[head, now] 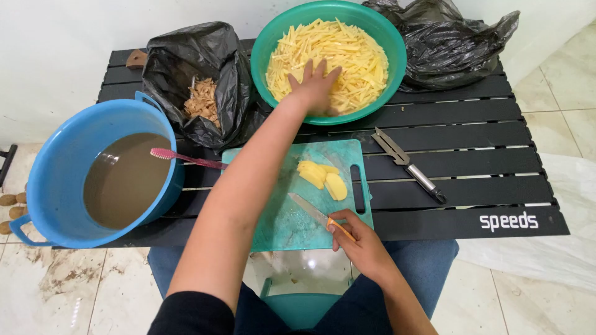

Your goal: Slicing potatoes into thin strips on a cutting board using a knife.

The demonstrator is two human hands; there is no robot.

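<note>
Green plastic formed the big bowl (267, 46) at the back of the black slatted desk (472, 142), and it was heaped with pale yellow potato sticks (354, 53). The person's left hand (315, 89) reached across into that bowl and lay flat on the sticks near the front rim, fingers (320, 68) spread and open, holding nothing that could be seen.

The right hand (361, 244) rested at the near edge of the desk, its fingers closed around the orange handle of a knife (318, 215). The blade pointed up and left across a teal cutting board (279, 217). A few potato slices (323, 177) lay on the board just beyond the knife tip, apart from the blade.

A blue tub (46, 161) of murky brown water stood at the left end of the desk. A pink toothbrush (186, 158) lay across its rim, with the handle reaching toward the board. Behind it, an open black bag (205, 56) held brown peelings (202, 99), and a second black bag (447, 43) sat crumpled to the right of the bowl. A metal peeler (406, 164) with a dark handle lay on the slats right of the board. Several unpeeled potatoes (12, 205) lay on the tiled floor (68, 291) at the far left.
</note>
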